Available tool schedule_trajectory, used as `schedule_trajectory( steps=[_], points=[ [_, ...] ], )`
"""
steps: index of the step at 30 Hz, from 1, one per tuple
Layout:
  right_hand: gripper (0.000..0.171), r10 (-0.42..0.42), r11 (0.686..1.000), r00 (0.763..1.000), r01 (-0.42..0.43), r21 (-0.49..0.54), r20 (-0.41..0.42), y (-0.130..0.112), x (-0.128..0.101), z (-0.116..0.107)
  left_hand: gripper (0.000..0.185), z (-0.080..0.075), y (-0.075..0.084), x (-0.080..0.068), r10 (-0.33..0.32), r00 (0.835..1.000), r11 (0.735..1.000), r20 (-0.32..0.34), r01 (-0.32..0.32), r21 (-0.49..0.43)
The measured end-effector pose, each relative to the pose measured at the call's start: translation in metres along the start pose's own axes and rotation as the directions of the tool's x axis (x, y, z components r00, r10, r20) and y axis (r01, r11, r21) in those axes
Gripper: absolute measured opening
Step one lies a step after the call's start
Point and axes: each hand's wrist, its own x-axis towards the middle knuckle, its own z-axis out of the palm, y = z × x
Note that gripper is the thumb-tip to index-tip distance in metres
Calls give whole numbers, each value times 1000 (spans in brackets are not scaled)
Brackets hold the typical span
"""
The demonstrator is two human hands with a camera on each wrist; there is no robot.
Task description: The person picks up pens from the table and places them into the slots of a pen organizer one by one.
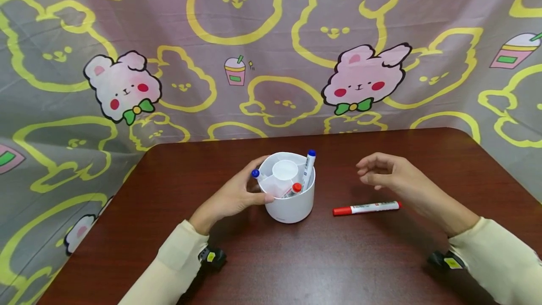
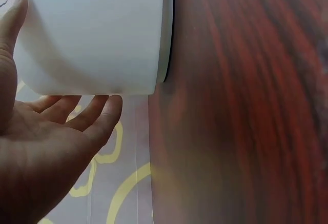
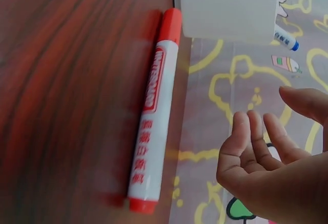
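Observation:
A white round pen holder (image 1: 292, 204) stands mid-table. In it are a tall blue-capped marker (image 1: 308, 168), a shorter blue-capped one (image 1: 256, 173) and a red-capped one (image 1: 295, 188). My left hand (image 1: 237, 192) grips the holder's left side, thumb in front and fingers behind. The left wrist view shows the fingers (image 2: 77, 111) against the holder's wall (image 2: 92, 34). A red-capped whiteboard marker (image 1: 366, 208) lies flat to the right of the holder. My right hand (image 1: 389, 173) hovers just behind it, fingers loosely curled, holding nothing. The right wrist view shows this marker (image 3: 154, 111) beside that hand (image 3: 266, 157).
The dark wooden table (image 1: 381, 258) is bare in front and to the right. A cartoon-print cloth (image 1: 271, 60) hangs behind it and down both sides. The table's rounded far corners lie close behind the holder.

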Motion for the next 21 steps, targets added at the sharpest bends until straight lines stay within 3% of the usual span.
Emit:
schedule_trajectory(
  steps=[11,21],
  points=[
    [40,33,996,999,-32,-82,20,22,-19,-16,88,-6,-3,-1,29,1000,1000,-2,-29,-3],
    [36,85,992,996,-82,-101,21,40,-29,-18,86,-7,-7,-2,28,999,1000,-18,-28,7]
  ],
)
